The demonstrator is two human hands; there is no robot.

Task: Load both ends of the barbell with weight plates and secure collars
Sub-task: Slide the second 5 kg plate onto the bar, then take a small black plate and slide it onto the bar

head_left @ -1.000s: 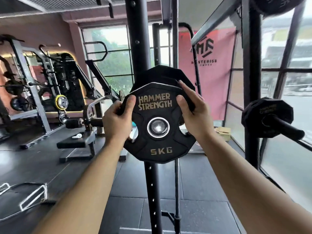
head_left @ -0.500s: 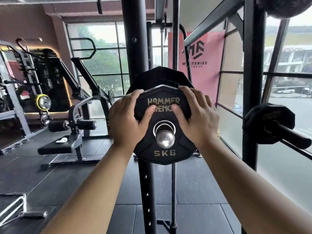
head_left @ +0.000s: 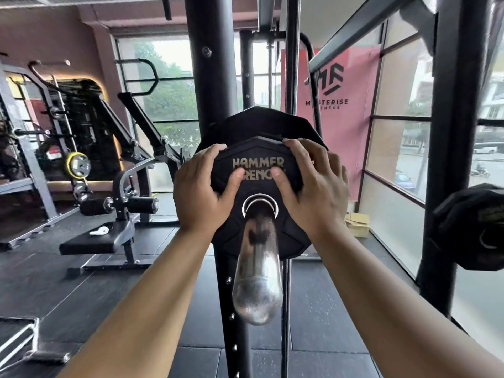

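Arms: both forearms bare, coming in from 7 and 5 o'clock and meeting at frame centre.
Left hand pose: left hand (head_left: 201, 186) sits on the 10 o'clock edge of the front plate (head_left: 256, 156). Fingers curl over the rim, thumb lies flat on the face by the lettering.
Right hand pose: right hand (head_left: 313, 186) at the plate's 2 o'clock edge in a mirrored pose, fingers wrapped over the rim, thumb on the face.
Counts: 2 hands. 2 plates on this end, the front plate and a larger rear plate (head_left: 253, 126) right behind it; can't tell if they touch. 1 barbell sleeve (head_left: 257, 268). 1 third plate (head_left: 474, 227) at the 3 o'clock frame edge, blurred.
Grip: both hands clamped on the front plate, holding nothing else.
Front plate location: on the barbell sleeve. The chrome end pokes out through the hub toward the camera, running down to 6 o'clock.
Background: rack upright (head_left: 207, 77) at 12 o'clock, bench (head_left: 98, 241) at 9 o'clock, banner (head_left: 341, 91) at 1 o'clock.
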